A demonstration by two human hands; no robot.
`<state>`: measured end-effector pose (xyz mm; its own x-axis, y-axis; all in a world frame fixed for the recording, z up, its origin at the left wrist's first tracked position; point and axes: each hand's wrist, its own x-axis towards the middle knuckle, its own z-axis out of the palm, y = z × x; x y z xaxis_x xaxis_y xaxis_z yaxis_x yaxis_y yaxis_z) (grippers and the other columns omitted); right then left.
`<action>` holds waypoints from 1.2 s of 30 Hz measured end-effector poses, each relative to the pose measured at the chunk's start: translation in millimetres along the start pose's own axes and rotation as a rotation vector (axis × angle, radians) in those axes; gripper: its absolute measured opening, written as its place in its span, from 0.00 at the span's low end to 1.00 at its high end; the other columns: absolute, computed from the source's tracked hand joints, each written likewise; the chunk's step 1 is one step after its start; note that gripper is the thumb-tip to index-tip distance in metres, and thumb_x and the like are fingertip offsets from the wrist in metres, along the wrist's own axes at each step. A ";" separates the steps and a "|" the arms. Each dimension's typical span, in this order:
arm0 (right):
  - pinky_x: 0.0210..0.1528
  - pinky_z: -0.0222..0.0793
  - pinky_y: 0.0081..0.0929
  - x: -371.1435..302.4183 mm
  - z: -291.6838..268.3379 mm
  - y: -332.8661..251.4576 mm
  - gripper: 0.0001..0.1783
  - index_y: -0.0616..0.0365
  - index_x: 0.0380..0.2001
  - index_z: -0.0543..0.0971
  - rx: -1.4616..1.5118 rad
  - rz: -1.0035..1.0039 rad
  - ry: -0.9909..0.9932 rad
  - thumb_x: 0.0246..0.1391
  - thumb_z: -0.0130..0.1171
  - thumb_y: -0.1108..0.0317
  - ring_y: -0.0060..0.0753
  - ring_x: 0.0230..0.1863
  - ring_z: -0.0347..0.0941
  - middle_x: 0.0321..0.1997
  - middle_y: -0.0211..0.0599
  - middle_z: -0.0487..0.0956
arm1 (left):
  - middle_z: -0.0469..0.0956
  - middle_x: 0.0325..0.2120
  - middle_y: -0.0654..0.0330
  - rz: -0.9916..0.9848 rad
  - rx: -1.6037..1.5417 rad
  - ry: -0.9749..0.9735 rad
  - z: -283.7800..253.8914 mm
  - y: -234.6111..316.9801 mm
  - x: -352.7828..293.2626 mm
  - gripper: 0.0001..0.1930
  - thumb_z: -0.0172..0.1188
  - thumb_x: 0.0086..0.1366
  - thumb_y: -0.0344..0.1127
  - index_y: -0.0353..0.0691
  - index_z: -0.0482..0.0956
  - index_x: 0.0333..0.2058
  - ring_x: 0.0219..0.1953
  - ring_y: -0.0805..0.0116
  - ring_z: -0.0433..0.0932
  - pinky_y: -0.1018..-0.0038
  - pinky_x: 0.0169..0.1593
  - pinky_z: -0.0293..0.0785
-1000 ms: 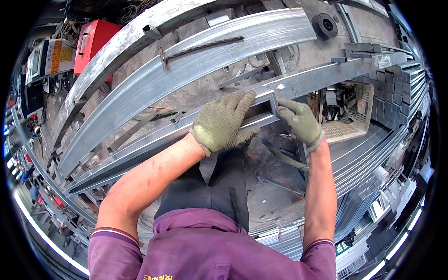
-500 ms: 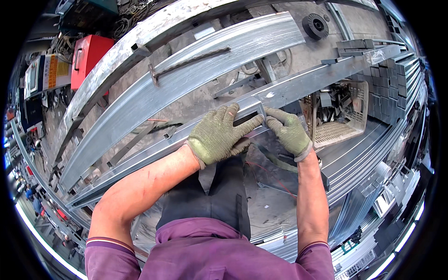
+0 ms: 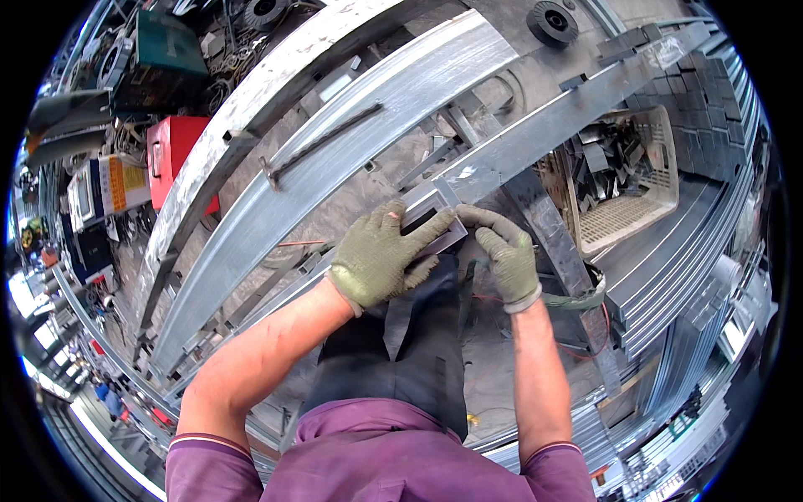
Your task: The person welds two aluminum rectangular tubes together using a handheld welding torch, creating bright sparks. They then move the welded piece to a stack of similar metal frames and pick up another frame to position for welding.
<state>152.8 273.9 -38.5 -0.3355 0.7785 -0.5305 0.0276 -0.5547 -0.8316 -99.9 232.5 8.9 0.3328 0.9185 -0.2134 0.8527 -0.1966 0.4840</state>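
A long grey metal channel, with a dark hollow inside, runs from the lower left and ends in front of me. My left hand, in a green work glove, is wrapped over this channel near its end, fingers across the hollow and thumb on the near side. At the channel's end corner, my right hand in a matching glove has its fingers bent and thumb drawn in. Its fingertips hide whatever is between them. Beyond the corner, a flat steel beam slants away to the upper right.
A wide galvanized beam lies farther off with a rusty T-shaped rod on it. To the right stands a plastic crate of metal offcuts, near stacked profiles. A red box is at the left; a black wheel lies far away.
The whole view has shifted and turned a little. Both hands stay at the channel's end, and the right fingers have bent slightly differently at the corner.
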 end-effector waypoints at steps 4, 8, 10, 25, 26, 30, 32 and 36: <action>0.63 0.76 0.24 -23.2 25.0 22.8 0.19 0.65 0.59 0.85 0.112 0.020 0.247 0.68 0.58 0.81 0.27 0.59 0.81 0.57 0.38 0.87 | 0.74 0.56 0.38 -0.022 0.013 0.005 2.5 3.3 0.7 0.38 0.72 0.64 0.50 0.61 0.74 0.74 0.45 0.40 0.81 0.51 0.50 0.81; 0.64 0.77 0.32 -23.0 32.5 36.2 0.18 0.65 0.58 0.85 -0.107 -0.265 0.279 0.67 0.58 0.81 0.39 0.60 0.84 0.58 0.46 0.87 | 0.73 0.56 0.39 0.004 0.058 0.022 8.1 4.0 1.1 0.40 0.74 0.62 0.50 0.59 0.74 0.74 0.47 0.40 0.82 0.51 0.50 0.82; 0.64 0.78 0.36 -17.4 23.7 31.3 0.19 0.65 0.57 0.86 -0.193 -0.309 0.230 0.64 0.59 0.81 0.45 0.59 0.85 0.57 0.51 0.87 | 0.73 0.56 0.40 0.031 0.085 0.063 10.0 3.2 1.1 0.40 0.75 0.61 0.50 0.58 0.75 0.73 0.48 0.41 0.82 0.52 0.50 0.83; 0.56 0.80 0.46 11.6 25.2 -21.7 0.18 0.65 0.53 0.87 -0.749 -0.453 0.043 0.65 0.67 0.65 0.59 0.52 0.84 0.50 0.55 0.87 | 0.78 0.50 0.40 0.013 -0.080 0.065 2.2 -2.4 2.1 0.39 0.74 0.60 0.48 0.57 0.76 0.72 0.44 0.39 0.80 0.51 0.49 0.80; 0.57 0.79 0.47 11.1 25.9 -20.4 0.18 0.65 0.53 0.87 -0.745 -0.445 0.031 0.65 0.66 0.66 0.59 0.53 0.84 0.50 0.56 0.87 | 0.77 0.51 0.39 0.026 -0.074 0.075 0.7 -2.9 2.0 0.39 0.74 0.60 0.48 0.58 0.76 0.72 0.45 0.38 0.81 0.50 0.50 0.80; 0.59 0.78 0.49 9.0 24.9 -24.3 0.18 0.66 0.54 0.86 -0.806 -0.462 -0.005 0.66 0.65 0.67 0.60 0.54 0.83 0.51 0.56 0.87 | 0.76 0.55 0.37 0.061 -0.073 0.124 6.6 -6.7 -0.3 0.39 0.74 0.62 0.49 0.61 0.75 0.73 0.46 0.35 0.81 0.49 0.52 0.81; 0.59 0.78 0.49 8.3 25.9 -28.3 0.18 0.67 0.54 0.86 -0.860 -0.477 -0.018 0.66 0.65 0.67 0.60 0.54 0.83 0.52 0.57 0.87 | 0.75 0.55 0.36 0.053 -0.060 0.140 5.7 -5.3 -2.3 0.38 0.73 0.64 0.51 0.63 0.74 0.73 0.46 0.34 0.81 0.49 0.52 0.81; 0.60 0.78 0.49 7.7 25.7 -31.8 0.18 0.67 0.54 0.86 -0.873 -0.454 -0.022 0.67 0.65 0.67 0.60 0.56 0.83 0.53 0.57 0.87 | 0.75 0.55 0.35 0.049 -0.062 0.145 5.6 -3.5 -2.3 0.37 0.71 0.67 0.54 0.64 0.73 0.74 0.46 0.33 0.81 0.48 0.52 0.81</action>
<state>125.1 289.9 -11.9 -0.5034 0.8535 -0.1345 0.5749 0.2146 -0.7896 -101.4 229.2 2.9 0.3077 0.9492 -0.0656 0.8089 -0.2247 0.5433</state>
